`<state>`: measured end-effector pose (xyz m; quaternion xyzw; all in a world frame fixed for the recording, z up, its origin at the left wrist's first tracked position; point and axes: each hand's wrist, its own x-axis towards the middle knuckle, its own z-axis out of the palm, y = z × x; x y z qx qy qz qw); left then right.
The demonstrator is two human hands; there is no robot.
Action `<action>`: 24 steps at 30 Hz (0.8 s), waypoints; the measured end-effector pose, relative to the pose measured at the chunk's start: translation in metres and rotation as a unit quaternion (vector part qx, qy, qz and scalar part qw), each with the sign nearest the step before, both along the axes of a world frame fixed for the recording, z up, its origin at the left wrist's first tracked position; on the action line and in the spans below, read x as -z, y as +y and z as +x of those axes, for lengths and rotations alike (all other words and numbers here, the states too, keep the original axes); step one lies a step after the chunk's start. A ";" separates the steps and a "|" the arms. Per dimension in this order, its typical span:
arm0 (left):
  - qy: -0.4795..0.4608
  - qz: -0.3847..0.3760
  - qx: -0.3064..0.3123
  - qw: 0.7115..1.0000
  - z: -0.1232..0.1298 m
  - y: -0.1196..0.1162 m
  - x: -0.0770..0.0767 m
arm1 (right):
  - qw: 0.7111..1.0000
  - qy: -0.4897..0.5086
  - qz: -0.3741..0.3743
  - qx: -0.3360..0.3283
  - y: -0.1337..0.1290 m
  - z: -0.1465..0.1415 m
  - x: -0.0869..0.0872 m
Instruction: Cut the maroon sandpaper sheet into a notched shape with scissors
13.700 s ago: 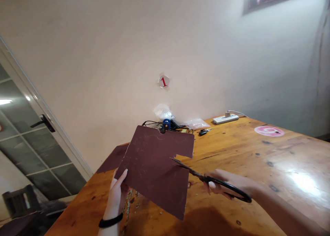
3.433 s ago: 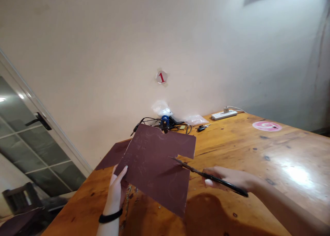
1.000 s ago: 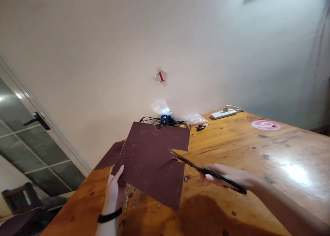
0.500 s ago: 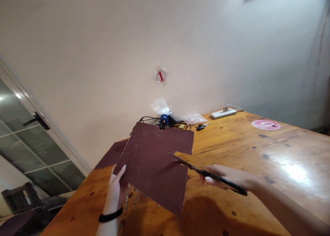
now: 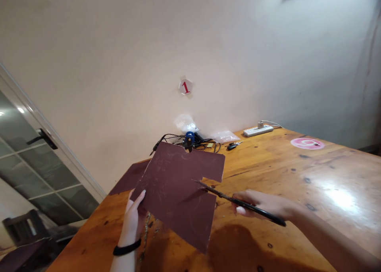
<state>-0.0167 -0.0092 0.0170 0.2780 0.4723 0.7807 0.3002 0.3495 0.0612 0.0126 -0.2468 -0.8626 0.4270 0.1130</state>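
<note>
- At the left edge of the frame, a glazed door (image 5: 32, 169) with a dark handle (image 5: 41, 138) leans across the view; a dark chair (image 5: 24, 230) sits in the lower left corner.
- Left of centre, a second sheet (image 5: 126, 180), maroon, lies on the wooden counter (image 5: 262, 165), partly covered from view by the nearer one.
- In the lower part of the frame, left of centre, the left hand (image 5: 134, 217), with a black band (image 5: 127, 248) at the wrist, has its grip clenched on the maroon sheet (image 5: 175, 196); the thumb presses the upper face at the left corner and the other fingers are mostly hidden beneath.
- Beside that wrist, small crumbs (image 5: 145, 234) dot the counter.
- Around the centre, the maroon sheet is held tilted, stretching up and right from the left grip; a small nick marks its top edge and a squared notch its right edge.
- Beyond its top edge are a clear bag (image 5: 186, 123), a blue round object (image 5: 189, 137) and black cables (image 5: 204, 140); above them, a red "1" sign (image 5: 185, 87) is fixed to the wall.
- Right of centre, the scissors (image 5: 228, 196) point up and left, their tips at the notch's inner end.
- Farther back lie a flat clear packet (image 5: 225, 136), a key (image 5: 233, 146) and a white power strip (image 5: 257, 131).
- The right hand (image 5: 258, 204) has its grip closed around the black handles, with the maroon sheet to its left, apart from the fingers.
- At right, a pink disc (image 5: 307, 144) lies flat.
</note>
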 end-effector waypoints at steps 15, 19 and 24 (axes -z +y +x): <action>0.024 0.005 0.000 1.000 -0.003 -0.001 -0.001 | 0.997 0.032 -0.074 0.019 -0.002 -0.004 -0.007; 0.019 0.006 -0.012 1.000 0.000 -0.001 -0.003 | 0.995 0.052 -0.079 0.018 0.002 -0.004 0.001; 0.003 -0.005 -0.009 1.000 0.002 -0.002 -0.005 | 0.995 0.058 -0.069 0.033 0.005 -0.004 0.007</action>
